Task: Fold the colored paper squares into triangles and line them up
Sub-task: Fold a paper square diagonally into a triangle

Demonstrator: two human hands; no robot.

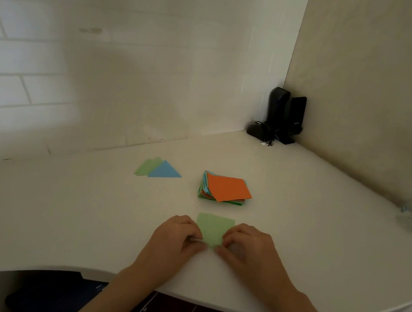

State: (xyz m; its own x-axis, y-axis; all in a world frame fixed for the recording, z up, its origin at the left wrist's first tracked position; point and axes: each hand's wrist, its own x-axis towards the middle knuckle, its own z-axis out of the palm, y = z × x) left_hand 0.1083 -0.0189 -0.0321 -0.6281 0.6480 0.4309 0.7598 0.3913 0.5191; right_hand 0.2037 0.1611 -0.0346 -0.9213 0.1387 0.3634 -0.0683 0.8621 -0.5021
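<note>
Both hands, left hand (177, 235) and right hand (247, 247), pinching green paper square (214, 228) on white table (80, 216).

Triangles (159, 169) left of stack (225, 189), sheet (213, 229) nearer

Your left hand (177, 235) and right hand (247, 247) are bare, with no rings, watch or gloves showing. Both forearms are bare too, running uncovered to the bottom edge of the frame, with no sleeve in sight. At the bottom centre, your knees show in dark olive-green cloth.
</note>
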